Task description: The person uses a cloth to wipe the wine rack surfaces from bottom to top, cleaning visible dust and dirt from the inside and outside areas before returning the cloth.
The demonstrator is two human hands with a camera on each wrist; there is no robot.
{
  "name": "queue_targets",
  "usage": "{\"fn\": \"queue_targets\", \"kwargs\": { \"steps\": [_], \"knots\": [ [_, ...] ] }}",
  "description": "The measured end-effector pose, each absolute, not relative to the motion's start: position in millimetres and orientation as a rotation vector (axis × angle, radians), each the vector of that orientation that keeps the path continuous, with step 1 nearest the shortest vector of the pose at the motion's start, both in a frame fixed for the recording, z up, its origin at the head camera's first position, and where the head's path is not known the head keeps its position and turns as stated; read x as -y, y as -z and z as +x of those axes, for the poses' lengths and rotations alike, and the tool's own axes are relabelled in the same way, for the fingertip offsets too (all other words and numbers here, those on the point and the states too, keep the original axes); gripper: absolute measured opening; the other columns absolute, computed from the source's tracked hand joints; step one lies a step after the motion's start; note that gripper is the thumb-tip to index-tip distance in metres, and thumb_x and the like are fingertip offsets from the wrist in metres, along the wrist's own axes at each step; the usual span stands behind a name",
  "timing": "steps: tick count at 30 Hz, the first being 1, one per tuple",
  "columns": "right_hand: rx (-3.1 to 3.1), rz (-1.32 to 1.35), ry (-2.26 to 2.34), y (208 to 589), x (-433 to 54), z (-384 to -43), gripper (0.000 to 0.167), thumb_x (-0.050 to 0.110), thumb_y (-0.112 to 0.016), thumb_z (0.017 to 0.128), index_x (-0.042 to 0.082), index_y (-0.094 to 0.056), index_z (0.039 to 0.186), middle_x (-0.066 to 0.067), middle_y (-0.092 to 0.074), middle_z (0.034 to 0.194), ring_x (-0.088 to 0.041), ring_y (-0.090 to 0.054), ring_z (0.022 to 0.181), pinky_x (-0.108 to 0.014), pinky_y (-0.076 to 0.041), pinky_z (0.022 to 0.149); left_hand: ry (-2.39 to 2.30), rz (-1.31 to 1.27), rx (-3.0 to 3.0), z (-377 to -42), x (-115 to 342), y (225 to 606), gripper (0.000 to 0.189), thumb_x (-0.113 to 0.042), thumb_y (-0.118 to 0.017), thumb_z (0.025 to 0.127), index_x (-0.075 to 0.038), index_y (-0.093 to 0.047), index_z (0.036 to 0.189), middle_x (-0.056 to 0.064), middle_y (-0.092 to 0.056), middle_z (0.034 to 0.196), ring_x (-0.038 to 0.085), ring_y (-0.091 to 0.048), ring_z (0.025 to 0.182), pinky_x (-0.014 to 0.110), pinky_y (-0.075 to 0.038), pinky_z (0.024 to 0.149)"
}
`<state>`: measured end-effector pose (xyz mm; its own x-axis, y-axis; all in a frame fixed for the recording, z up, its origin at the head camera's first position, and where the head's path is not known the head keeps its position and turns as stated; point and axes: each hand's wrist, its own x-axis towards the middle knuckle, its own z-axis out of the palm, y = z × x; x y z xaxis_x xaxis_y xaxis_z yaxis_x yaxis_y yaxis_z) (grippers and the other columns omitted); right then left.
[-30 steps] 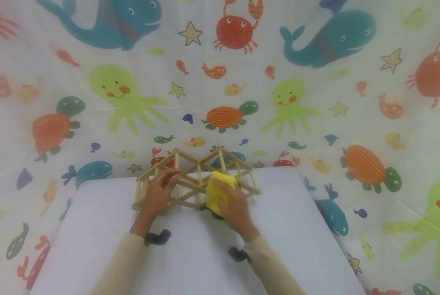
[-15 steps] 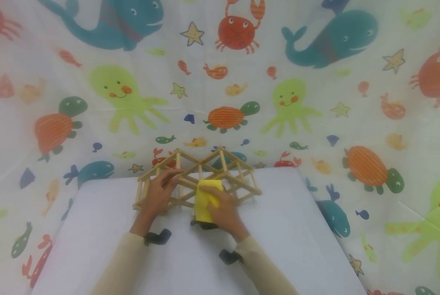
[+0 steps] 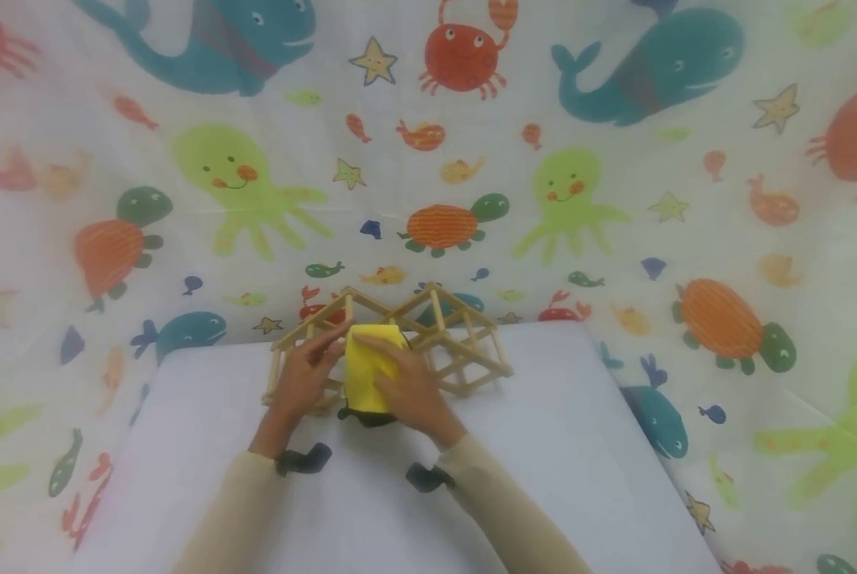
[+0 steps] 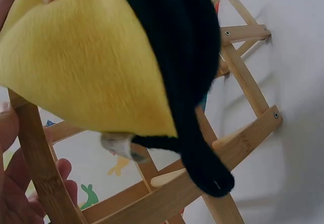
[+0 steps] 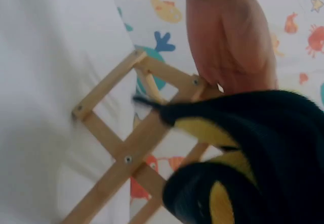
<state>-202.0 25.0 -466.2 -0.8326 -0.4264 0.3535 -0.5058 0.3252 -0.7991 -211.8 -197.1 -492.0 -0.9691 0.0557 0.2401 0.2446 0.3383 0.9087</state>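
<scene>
A folding wooden rack (image 3: 464, 339) of crossed slats and dowels stands near the table's back edge. At its left part, my left hand (image 3: 302, 375) grips a slat, thumb in front and fingers behind in the left wrist view. My right hand (image 3: 417, 395) holds a soft yellow-and-black plush piece (image 3: 369, 371) against the rack's front, close beside the left hand. Its yellow pile side faces me in the head view; a dark rounded flap and a small white tag (image 4: 121, 145) show in the left wrist view. The plush piece covers some of the middle slats.
The table (image 3: 543, 478) has a white cover. Behind it and at both sides hangs a white curtain (image 3: 428, 183) printed with sea animals. Each wrist carries a dark camera mount (image 3: 431, 477), low over the tabletop.
My right hand has moved left along the rack with the plush piece, from right of its middle to beside my left hand. The left hand stays on the rack.
</scene>
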Motion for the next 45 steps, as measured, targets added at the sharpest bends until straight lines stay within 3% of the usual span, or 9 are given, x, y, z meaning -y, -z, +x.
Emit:
{"fn": "queue_targets", "kwargs": {
  "steps": [7,15,17,21,25,32,36,39,45],
  "knots": [
    [2.520,0.842,-1.390,483,-24,-213,0.063,0.003,-0.063,0.095,0.033,-0.060,0.150,-0.001,-0.070,0.135,-0.012,-0.063,0.090,-0.024,-0.057,0.075,1.749,-0.294,2.475,-217,201,489,0.041,-0.036,-0.057,0.111,-0.030,-0.059,0.152,-0.002,-0.059,0.157,0.030,-0.060,0.142,0.053,-0.049,0.117],
    [2.545,0.779,-1.242,506,-39,-217,0.059,0.001,-0.067,0.092,0.028,-0.065,0.145,-0.002,-0.072,0.138,-0.017,-0.068,0.106,-0.028,-0.058,0.085,1.773,-0.321,2.515,-222,212,489,0.043,-0.036,-0.056,0.111,-0.028,-0.058,0.154,-0.007,-0.057,0.158,0.023,-0.058,0.143,0.012,-0.045,0.109],
    [2.528,0.760,-1.208,506,-42,-216,0.058,0.001,-0.068,0.090,0.027,-0.067,0.142,-0.004,-0.074,0.133,-0.019,-0.068,0.103,-0.030,-0.058,0.084,1.781,-0.328,2.520,-224,214,489,0.043,-0.035,-0.057,0.111,-0.029,-0.057,0.154,-0.008,-0.056,0.159,0.024,-0.059,0.142,0.016,-0.046,0.110],
    [2.464,0.747,-1.182,501,-40,-210,0.057,0.000,-0.069,0.088,0.024,-0.070,0.139,-0.006,-0.076,0.127,-0.020,-0.069,0.101,-0.030,-0.058,0.082,1.827,-0.336,2.530,-228,217,491,0.045,-0.036,-0.057,0.111,-0.030,-0.055,0.156,-0.006,-0.052,0.163,0.027,-0.056,0.145,0.044,-0.045,0.121],
    [2.360,0.857,-1.182,492,-30,-203,0.059,-0.001,-0.067,0.088,0.023,-0.067,0.142,-0.008,-0.075,0.126,-0.019,-0.067,0.098,-0.026,-0.058,0.081,1.836,-0.320,2.564,-228,218,491,0.047,-0.041,-0.057,0.110,-0.033,-0.054,0.156,-0.002,-0.052,0.164,0.034,-0.056,0.145,0.063,-0.043,0.120],
    [2.230,1.032,-1.038,489,-10,-205,0.057,-0.001,-0.066,0.090,0.022,-0.067,0.143,-0.005,-0.073,0.135,-0.020,-0.067,0.105,-0.026,-0.060,0.091,1.853,-0.303,2.556,-229,219,492,0.047,-0.042,-0.057,0.110,-0.035,-0.054,0.156,-0.002,-0.050,0.165,0.038,-0.048,0.151,0.066,-0.040,0.121],
    [2.238,0.999,-0.943,506,-15,-210,0.049,0.003,-0.070,0.093,0.023,-0.071,0.139,0.000,-0.077,0.130,-0.015,-0.069,0.099,-0.025,-0.060,0.092,1.840,-0.309,2.556,-228,217,492,0.046,-0.041,-0.056,0.111,-0.034,-0.053,0.157,-0.001,-0.051,0.165,0.039,-0.051,0.148,0.068,-0.037,0.122],
    [2.241,0.980,-0.889,519,-23,-214,0.047,0.005,-0.073,0.092,0.024,-0.074,0.135,0.002,-0.079,0.126,-0.014,-0.071,0.096,-0.026,-0.060,0.089,1.829,-0.299,2.555,-226,217,490,0.046,-0.040,-0.056,0.111,-0.033,-0.054,0.157,0.002,-0.054,0.162,0.038,-0.056,0.144,0.068,-0.038,0.122],
    [2.272,0.905,-0.915,540,-42,-211,0.046,0.001,-0.076,0.087,0.023,-0.079,0.128,-0.003,-0.082,0.115,-0.017,-0.072,0.088,-0.027,-0.062,0.080,1.849,-0.283,2.551,-224,217,491,0.048,-0.041,-0.057,0.110,-0.032,-0.053,0.157,0.001,-0.050,0.165,0.039,-0.050,0.149,0.069,-0.033,0.123]
  ]
}}
